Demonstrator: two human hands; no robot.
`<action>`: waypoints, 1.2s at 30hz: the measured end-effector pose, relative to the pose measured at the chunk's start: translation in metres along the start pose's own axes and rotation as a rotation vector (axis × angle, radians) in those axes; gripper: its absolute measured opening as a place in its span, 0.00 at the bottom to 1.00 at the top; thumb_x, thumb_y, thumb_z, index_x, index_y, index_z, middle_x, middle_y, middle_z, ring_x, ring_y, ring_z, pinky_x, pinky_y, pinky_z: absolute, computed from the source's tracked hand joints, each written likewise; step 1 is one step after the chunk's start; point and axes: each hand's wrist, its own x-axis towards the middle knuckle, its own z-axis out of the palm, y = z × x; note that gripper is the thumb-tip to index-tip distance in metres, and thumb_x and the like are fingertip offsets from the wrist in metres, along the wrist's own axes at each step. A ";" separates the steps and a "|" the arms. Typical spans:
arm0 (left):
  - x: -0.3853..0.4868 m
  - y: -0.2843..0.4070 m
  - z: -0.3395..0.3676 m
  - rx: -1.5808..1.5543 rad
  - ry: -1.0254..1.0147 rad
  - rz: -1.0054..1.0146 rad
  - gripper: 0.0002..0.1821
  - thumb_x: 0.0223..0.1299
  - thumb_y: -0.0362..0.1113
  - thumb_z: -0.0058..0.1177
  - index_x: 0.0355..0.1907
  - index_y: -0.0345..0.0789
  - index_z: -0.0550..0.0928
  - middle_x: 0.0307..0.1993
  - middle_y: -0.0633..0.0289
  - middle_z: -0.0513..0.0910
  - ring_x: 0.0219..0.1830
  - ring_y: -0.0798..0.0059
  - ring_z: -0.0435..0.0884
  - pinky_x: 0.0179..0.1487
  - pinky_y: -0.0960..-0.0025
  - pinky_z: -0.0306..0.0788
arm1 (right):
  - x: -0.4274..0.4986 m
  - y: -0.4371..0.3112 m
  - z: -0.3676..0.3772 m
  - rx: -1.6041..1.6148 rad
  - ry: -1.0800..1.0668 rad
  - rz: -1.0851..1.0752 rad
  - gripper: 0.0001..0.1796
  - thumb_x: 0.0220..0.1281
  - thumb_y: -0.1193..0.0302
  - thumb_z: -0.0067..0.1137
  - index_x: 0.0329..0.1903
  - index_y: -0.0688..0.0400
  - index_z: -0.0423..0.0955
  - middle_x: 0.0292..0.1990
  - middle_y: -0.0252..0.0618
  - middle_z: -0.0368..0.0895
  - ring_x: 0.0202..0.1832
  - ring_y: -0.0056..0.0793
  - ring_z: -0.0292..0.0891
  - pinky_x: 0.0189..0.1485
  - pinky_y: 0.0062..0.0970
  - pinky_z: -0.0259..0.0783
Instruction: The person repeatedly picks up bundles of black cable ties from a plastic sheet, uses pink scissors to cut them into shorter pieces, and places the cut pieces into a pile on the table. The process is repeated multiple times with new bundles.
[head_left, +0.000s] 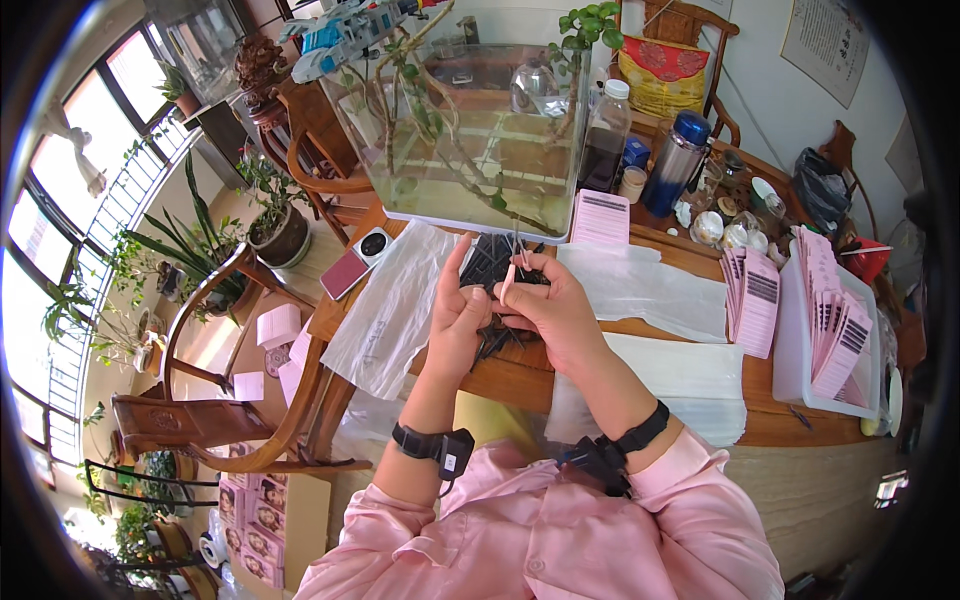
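Observation:
Pink-handled scissors (508, 283) are in my right hand (551, 307), their blades pointing away from me. My left hand (459, 311) is close beside it, index finger raised and thumb bent over the other fingers. Whether it pinches something small is hidden. Beneath and beyond both hands lies a heap of thin black strips (486, 259) on the wooden table (637, 325). A crumpled translucent plastic bag (397, 300) lies left of the heap. To the right are white translucent sheets (630, 289) and a flat stack of similar white bags (675, 382).
Behind the heap stands a glass tank (480, 165) with water and plant stems. A steel flask (675, 165) and bottle of dark liquid (604, 142) stand at its right. A white bin (795, 367) holds pink cards (840, 345). A wooden chair (195, 420) is at left.

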 end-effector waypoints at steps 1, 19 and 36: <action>0.000 -0.002 0.003 0.032 0.004 0.001 0.38 0.78 0.28 0.46 0.85 0.40 0.51 0.29 0.74 0.73 0.29 0.88 0.65 0.37 0.79 0.61 | 0.000 0.000 0.001 -0.030 0.031 -0.025 0.30 0.66 0.75 0.69 0.67 0.66 0.68 0.46 0.43 0.90 0.43 0.25 0.86 0.47 0.26 0.82; -0.011 0.033 0.001 0.076 -0.251 -0.602 0.31 0.87 0.50 0.29 0.74 0.29 0.70 0.32 0.60 0.81 0.30 0.73 0.76 0.37 0.73 0.68 | -0.007 -0.043 -0.029 -0.411 0.231 -0.341 0.24 0.65 0.78 0.69 0.60 0.66 0.71 0.39 0.45 0.92 0.39 0.19 0.86 0.47 0.19 0.77; -0.021 0.041 0.001 0.187 0.012 -0.457 0.13 0.78 0.37 0.54 0.49 0.29 0.87 0.22 0.78 0.69 0.23 0.90 0.60 0.27 0.79 0.54 | 0.005 -0.042 -0.040 -0.337 0.209 -0.234 0.22 0.67 0.80 0.66 0.60 0.64 0.69 0.39 0.45 0.89 0.36 0.24 0.84 0.46 0.26 0.81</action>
